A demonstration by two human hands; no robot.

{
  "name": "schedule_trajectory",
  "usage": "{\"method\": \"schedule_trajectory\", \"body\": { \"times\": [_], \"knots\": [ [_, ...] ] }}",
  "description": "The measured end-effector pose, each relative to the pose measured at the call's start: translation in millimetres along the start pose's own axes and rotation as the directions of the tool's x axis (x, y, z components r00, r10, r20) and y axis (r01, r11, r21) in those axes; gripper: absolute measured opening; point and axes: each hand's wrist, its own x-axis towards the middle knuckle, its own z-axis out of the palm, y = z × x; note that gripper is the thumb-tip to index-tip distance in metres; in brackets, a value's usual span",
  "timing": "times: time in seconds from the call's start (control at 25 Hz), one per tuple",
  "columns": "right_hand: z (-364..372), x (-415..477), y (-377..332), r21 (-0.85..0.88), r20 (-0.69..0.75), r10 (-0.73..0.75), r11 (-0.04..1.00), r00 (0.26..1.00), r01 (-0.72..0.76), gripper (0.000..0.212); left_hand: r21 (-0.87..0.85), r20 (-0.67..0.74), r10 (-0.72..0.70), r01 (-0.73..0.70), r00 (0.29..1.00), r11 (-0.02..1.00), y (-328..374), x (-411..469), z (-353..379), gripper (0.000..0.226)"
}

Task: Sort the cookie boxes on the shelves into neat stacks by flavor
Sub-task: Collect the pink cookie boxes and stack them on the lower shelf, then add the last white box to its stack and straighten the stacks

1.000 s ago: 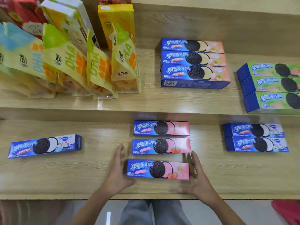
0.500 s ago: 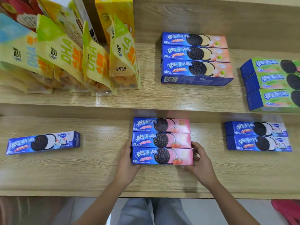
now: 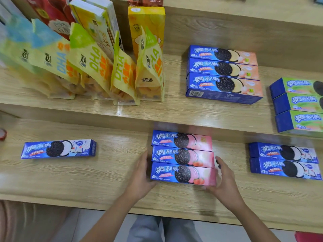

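Observation:
Three pink-ended cookie boxes [image 3: 182, 156] lie side by side, touching, in the middle of the lower shelf [image 3: 97, 182]. My left hand [image 3: 140, 179] lies flat against the left ends of the front two. My right hand [image 3: 225, 182] cups the right end of the front box [image 3: 183, 174], thumb raised slightly off it. A lone blue-and-white box [image 3: 57, 149] lies far left on the same shelf. Two matching blue-and-white boxes [image 3: 284, 160] lie together at the right. On the upper shelf [image 3: 166, 110] sit three peach-ended boxes [image 3: 223, 69] and three green boxes [image 3: 298, 103].
Several yellow DHA snack bags [image 3: 94, 67] lean in a row on the upper shelf's left half, with tall cartons [image 3: 146, 27] behind them. A small red object [image 3: 2, 134] shows at the left edge of the lower shelf. The shelf's front edge runs just under my wrists.
The front pink box has been pushed back against the other two, closing the gaps into one tight row. Both hands have closed in on the row's ends.

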Motion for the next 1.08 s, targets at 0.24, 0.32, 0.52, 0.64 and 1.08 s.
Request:
{"method": "schedule_trajectory", "body": {
  "times": [0.24,0.32,0.52,0.64,1.08],
  "knots": [
    [11,14,-69,-0.11,0.051,-0.157,0.981,0.986,0.162,0.079,-0.009,-0.229,-0.082,0.083,0.97,0.997,-9,-41,-101,0.092],
    [38,24,-93,-0.137,0.131,-0.204,0.966,0.97,0.221,0.073,0.014,-0.323,-0.076,0.085,0.943,0.996,-16,-52,-142,0.083],
    [147,40,-163,-0.109,0.28,-0.245,0.952,0.928,0.285,0.075,0.074,-0.488,-0.061,0.111,0.871,0.991,-54,-56,-261,0.079],
    [222,57,-191,-0.156,0.384,-0.191,0.951,0.903,0.268,0.088,0.16,-0.483,-0.069,0.165,0.873,0.973,-88,-45,-324,0.09],
    [319,65,-202,-0.135,0.315,0.005,0.99,0.949,0.04,0.063,-0.258,-0.335,-0.316,0.237,0.887,0.937,-155,-15,-332,0.083]
  ]
}}
